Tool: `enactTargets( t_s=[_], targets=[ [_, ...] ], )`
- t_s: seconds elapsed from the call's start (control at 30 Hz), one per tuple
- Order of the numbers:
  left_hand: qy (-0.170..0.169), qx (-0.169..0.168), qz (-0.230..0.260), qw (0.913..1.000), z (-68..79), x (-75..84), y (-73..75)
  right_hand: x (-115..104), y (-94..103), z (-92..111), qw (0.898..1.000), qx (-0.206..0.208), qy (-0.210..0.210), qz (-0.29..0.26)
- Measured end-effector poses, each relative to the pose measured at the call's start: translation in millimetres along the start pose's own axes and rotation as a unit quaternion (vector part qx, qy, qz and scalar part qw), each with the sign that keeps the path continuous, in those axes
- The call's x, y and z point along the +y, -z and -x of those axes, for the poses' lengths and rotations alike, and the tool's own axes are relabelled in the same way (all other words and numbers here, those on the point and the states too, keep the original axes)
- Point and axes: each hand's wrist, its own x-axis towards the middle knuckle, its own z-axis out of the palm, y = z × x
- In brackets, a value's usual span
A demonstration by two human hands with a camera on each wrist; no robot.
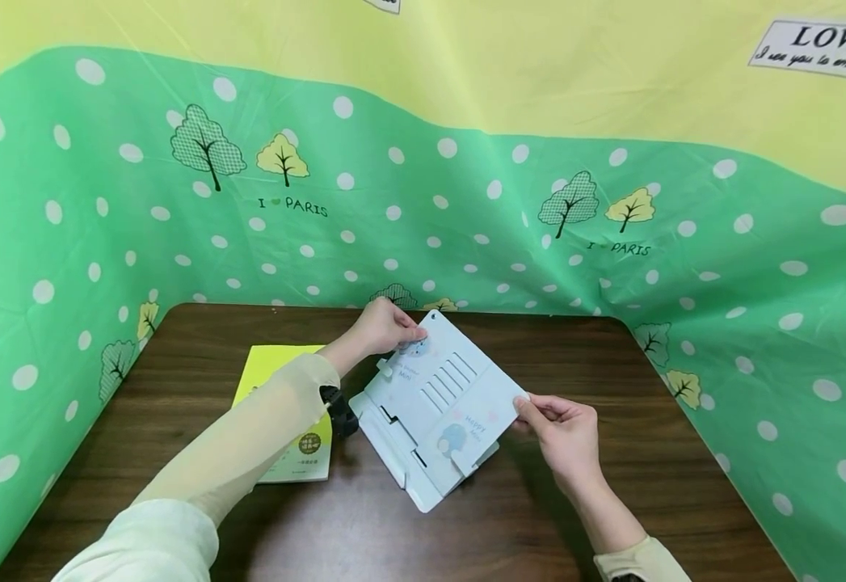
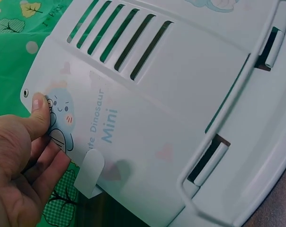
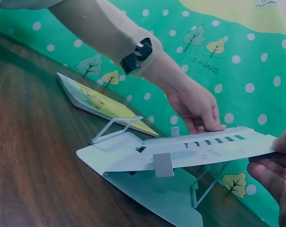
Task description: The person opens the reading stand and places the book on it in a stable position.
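A white book stand (image 1: 459, 432) printed with a cartoon dinosaur and small lettering is on the dark wooden table, turned at an angle. My left hand (image 1: 386, 327) pinches one corner of its back panel, thumb on the printed face, as the left wrist view shows. At the opposite corner, my right hand (image 1: 564, 436) grips the panel's edge between thumb and fingers. In the right wrist view the panel stands raised at a low slope over the base plate (image 3: 152, 194). A wire leg (image 3: 211, 184) shows beneath it. Slots run through the panel, with page clips (image 2: 91, 172) at its sides.
To the left lies a yellow book (image 1: 273, 364), partly covered by my left forearm. A green and yellow curtain (image 1: 364, 210) with trees and white dots surrounds the table (image 1: 539, 517) at the back and sides.
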Motion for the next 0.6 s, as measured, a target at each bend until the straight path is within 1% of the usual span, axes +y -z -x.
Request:
enactTargets(
  t_s=[0.23,0.4,0.6],
  targets=[
    [-0.002,0.003,0.003,1.0000,3.8,-3.2,1.7,0,1.8,-8,1.000,0.002,-0.007,-0.003],
    [0.011,0.003,0.007,0.9999,7.6,-3.6,2.6,1,3.2,-14,1.000,0.007,-0.015,-0.003],
    [0.005,0.003,0.014,0.9999,10.6,-6.3,4.8,3,2.9,-19,1.000,0.010,-0.008,0.002]
  ],
)
